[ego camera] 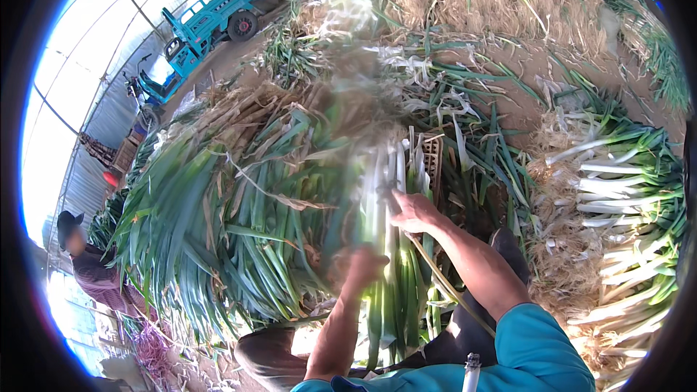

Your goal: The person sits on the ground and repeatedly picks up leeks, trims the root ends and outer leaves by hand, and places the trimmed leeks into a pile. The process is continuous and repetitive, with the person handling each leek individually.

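My right hand [415, 213] is closed around the end of a thin yellowish hose [444, 277], which runs down past my forearm. A dark blurred piece shows at its fingertips, over the white stalks of several long green onions [402, 174]. These lie lengthwise before me, green leaves towards my lap. My left hand [356, 269] is curled and motion-blurred just left of their leaves; whether it grips any cannot be told. A large heap of leafy green onions [218, 218] spreads to the left of both hands.
A plastic crate [433, 160] stands beyond my right hand. Onions with rooty ends [615, 196] line the right side; more bundles [490, 5] stand at the back. A teal cargo tricycle [218, 11] is parked far left. Another person [98, 277] is at left. A cigarette [472, 375] juts in below.
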Action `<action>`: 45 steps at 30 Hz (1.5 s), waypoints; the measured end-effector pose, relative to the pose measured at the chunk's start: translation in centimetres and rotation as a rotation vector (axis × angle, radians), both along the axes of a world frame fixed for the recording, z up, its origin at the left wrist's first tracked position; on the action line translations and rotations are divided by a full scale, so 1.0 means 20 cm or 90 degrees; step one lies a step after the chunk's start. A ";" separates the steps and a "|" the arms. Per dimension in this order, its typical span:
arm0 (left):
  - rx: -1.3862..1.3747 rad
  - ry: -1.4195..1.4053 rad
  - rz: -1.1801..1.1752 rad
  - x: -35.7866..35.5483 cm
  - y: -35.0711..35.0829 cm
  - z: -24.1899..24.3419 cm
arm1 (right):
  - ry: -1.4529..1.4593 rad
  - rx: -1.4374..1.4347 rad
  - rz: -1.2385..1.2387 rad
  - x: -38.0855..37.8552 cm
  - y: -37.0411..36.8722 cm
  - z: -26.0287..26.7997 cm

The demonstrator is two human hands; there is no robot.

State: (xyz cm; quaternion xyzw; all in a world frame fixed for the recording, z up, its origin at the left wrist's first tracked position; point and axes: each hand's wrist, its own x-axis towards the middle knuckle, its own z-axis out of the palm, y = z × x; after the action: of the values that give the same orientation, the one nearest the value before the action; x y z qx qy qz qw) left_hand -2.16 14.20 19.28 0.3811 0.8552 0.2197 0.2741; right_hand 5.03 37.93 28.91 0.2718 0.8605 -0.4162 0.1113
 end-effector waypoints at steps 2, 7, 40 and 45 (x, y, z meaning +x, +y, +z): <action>-0.011 -0.047 0.056 0.04 0.04 -0.03 | -0.036 0.050 -0.042 0.01 0.01 0.00; 0.037 0.044 0.200 0.23 0.19 -0.16 | 0.012 -0.009 -0.008 0.04 0.06 -0.04; 0.343 -0.477 0.185 0.13 0.02 -0.04 | 0.109 -0.089 -0.048 0.31 0.09 0.17; 0.350 -0.437 0.186 0.17 0.03 0.08 | 0.047 -0.266 -0.052 0.43 0.08 0.30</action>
State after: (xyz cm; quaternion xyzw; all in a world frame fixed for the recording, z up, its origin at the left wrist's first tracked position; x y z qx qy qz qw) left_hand 1.27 14.88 20.82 0.2202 0.6699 0.5880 0.3961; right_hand 13.71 39.53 34.91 0.2623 0.7472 -0.5994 0.1167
